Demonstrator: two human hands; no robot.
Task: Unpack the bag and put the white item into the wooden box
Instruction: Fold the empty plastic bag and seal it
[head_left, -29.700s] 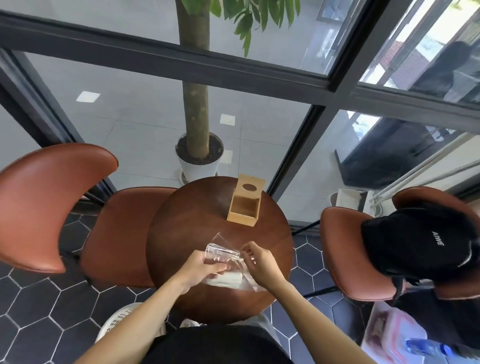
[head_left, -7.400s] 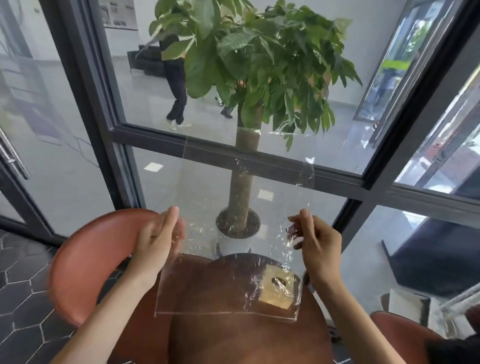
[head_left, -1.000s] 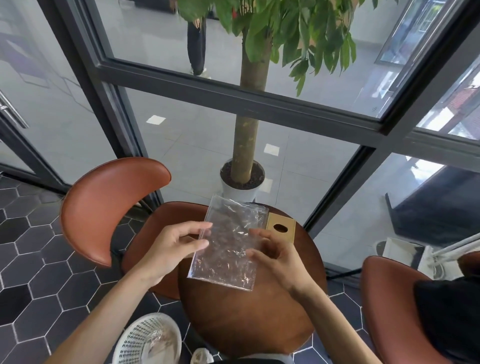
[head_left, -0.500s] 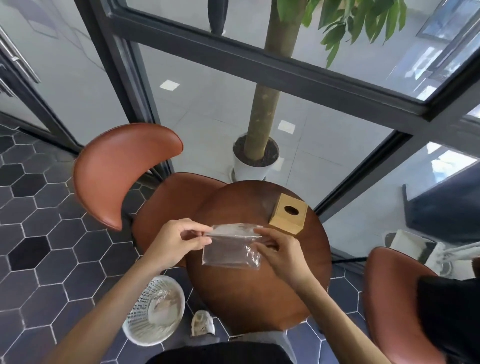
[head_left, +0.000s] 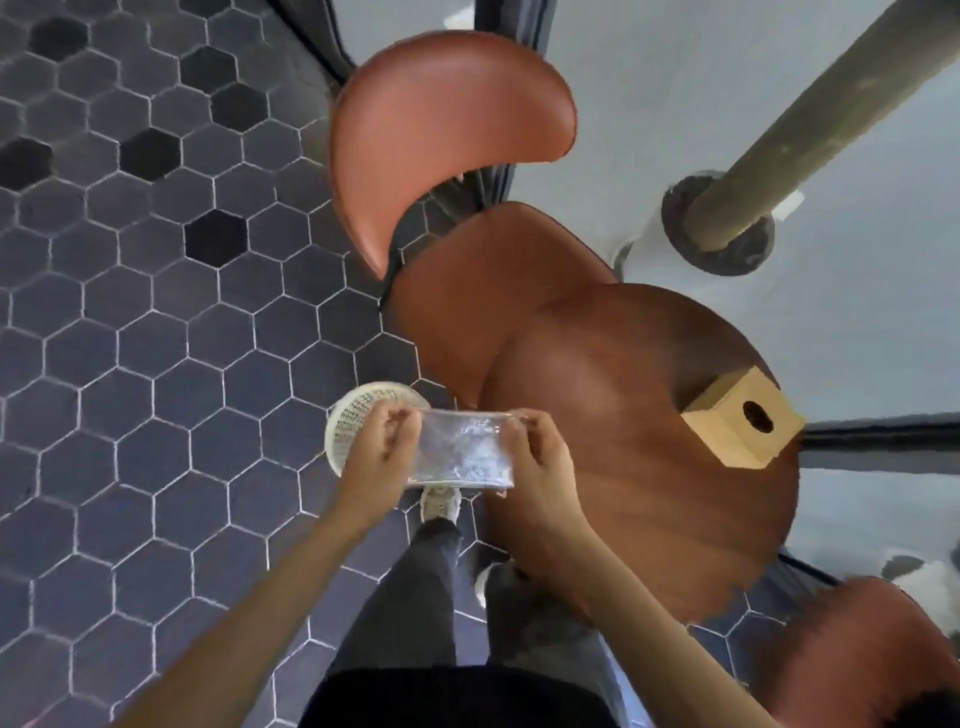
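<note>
Bag looks empty now, pinched by both the left hand and right hand off the table's left edge above the wastebasket, so I'd guess binning's next.

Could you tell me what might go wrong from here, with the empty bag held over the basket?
The clear plastic bag is stretched between the left hand and the right hand, only partly above the white basket. Let go from there, the light film may drift and land on the tiled floor instead. The wooden box sits near the edge of the round table, so a bump could tip it off.
</note>
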